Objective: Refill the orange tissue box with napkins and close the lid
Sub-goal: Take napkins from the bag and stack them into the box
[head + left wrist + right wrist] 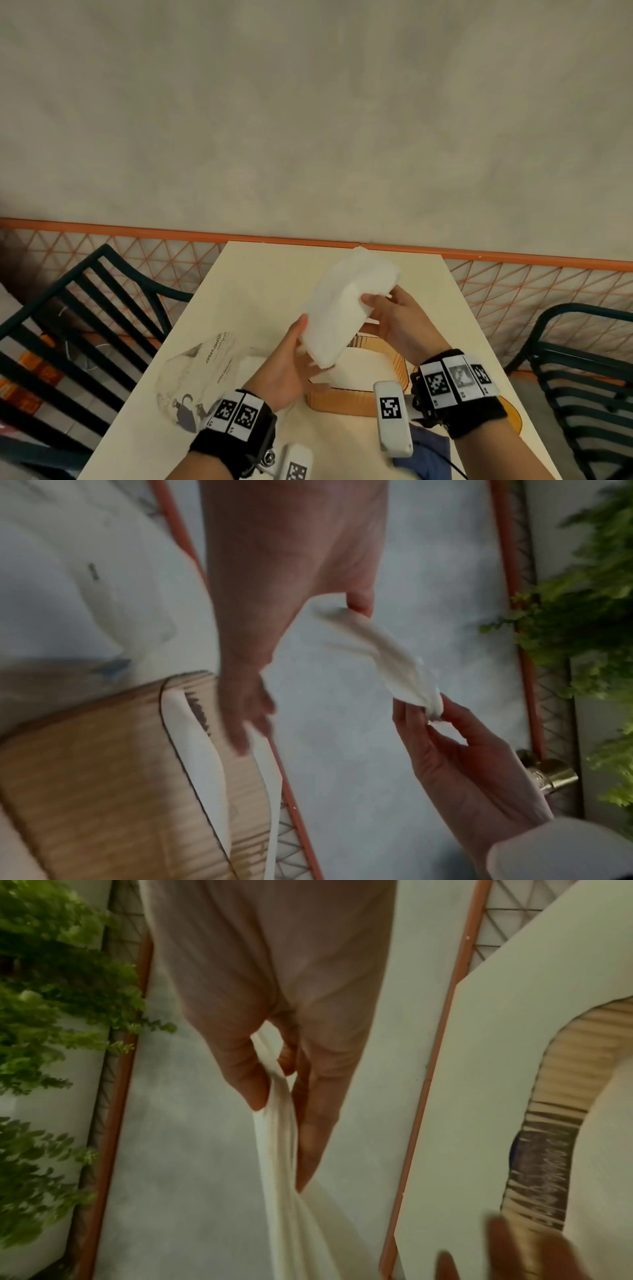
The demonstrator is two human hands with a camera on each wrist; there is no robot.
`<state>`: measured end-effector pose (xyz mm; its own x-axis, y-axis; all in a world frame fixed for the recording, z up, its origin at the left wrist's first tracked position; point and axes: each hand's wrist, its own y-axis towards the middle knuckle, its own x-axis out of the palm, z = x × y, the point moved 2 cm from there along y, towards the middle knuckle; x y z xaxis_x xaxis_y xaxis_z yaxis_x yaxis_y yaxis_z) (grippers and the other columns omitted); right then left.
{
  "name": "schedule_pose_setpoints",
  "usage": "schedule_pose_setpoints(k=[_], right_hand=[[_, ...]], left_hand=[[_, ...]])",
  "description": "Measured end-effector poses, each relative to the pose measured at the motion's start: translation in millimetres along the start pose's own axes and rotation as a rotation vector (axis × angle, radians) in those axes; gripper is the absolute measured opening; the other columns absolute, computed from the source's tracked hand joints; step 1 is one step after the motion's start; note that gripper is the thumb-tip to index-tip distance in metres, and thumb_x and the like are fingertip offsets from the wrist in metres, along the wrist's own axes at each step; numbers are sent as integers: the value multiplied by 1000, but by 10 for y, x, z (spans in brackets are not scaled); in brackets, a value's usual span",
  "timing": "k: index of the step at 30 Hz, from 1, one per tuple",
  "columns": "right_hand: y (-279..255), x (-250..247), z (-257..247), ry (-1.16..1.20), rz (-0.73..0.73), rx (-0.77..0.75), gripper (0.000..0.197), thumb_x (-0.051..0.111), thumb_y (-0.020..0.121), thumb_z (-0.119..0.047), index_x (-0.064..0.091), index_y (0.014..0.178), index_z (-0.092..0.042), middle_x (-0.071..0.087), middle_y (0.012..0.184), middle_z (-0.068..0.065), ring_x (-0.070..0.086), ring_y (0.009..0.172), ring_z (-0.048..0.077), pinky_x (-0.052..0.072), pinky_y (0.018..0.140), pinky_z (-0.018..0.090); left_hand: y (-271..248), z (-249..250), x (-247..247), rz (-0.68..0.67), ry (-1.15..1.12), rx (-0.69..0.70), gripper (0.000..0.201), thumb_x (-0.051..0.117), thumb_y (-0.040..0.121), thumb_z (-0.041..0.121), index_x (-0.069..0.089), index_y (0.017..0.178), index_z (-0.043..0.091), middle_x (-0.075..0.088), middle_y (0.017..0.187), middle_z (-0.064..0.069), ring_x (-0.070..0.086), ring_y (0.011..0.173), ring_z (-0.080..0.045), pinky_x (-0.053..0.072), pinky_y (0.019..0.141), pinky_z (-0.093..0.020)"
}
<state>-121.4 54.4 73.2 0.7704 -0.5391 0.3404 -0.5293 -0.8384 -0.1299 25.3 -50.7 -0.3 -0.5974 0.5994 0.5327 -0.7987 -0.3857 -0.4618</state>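
I hold a thick stack of white napkins [342, 301] tilted in the air above the orange tissue box [339, 401]. The box stands open on the table, with white napkins lying inside it. My left hand [306, 346] grips the stack's lower end, thumb on its side and fingers beneath. My right hand [376, 303] pinches the upper right edge between thumb and fingers. In the left wrist view the napkins [377, 653] stretch from my left thumb to my right hand [435, 718], and the box [103, 777] lies below. The right wrist view shows my right hand [277, 1096] pinching the napkins [277, 1150].
A crumpled clear plastic wrapper [198, 373] lies on the cream table [260, 274] left of the box. An orange flat piece [512, 419] and a blue cloth [428, 455] lie at the near right. Dark metal chairs [85, 308] flank the table, and an orange-railed mesh fence [513, 291] runs behind it.
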Motion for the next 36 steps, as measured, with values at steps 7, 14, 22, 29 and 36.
schedule_pose_setpoints(k=[7, 14, 22, 29, 36], right_hand=[[-108, -347, -9, -49, 87, 72, 41, 61, 85, -5, 50, 124, -8, 61, 118, 16, 62, 105, 38, 58, 75, 48], [-90, -393, 182, -254, 72, 263, 24, 55, 92, -14, 57, 114, -6, 64, 108, 16, 64, 97, 32, 56, 83, 50], [-60, -621, 108, -323, 161, 288, 28, 62, 88, -20, 54, 110, -5, 64, 112, 13, 63, 96, 28, 55, 74, 39], [-3, -425, 123, -326, 94, 232, 18, 54, 91, -7, 59, 108, -13, 68, 107, 7, 65, 94, 24, 53, 75, 35], [55, -406, 251, -365, 93, 307, 19, 47, 95, -6, 55, 111, -8, 63, 106, 9, 60, 94, 25, 50, 79, 35]], left_hand=[[56, 211, 162, -26, -29, 222, 39, 49, 93, 11, 51, 133, 9, 64, 124, -14, 60, 112, -29, 48, 94, -42], [73, 222, 325, -39, 160, 48, 35, 53, 94, 22, 52, 128, 14, 61, 123, -16, 60, 103, -34, 56, 63, -41], [85, 367, 112, 7, 307, 89, 34, 45, 98, 26, 44, 132, 26, 58, 125, -8, 57, 108, -28, 54, 55, -33], [121, 392, 107, -64, 83, 44, 38, 51, 93, 31, 52, 127, 14, 62, 123, -12, 58, 112, -29, 56, 78, -41], [217, 317, 81, 10, 253, 12, 35, 53, 94, 15, 50, 128, 13, 58, 124, -13, 56, 110, -32, 56, 77, -48]])
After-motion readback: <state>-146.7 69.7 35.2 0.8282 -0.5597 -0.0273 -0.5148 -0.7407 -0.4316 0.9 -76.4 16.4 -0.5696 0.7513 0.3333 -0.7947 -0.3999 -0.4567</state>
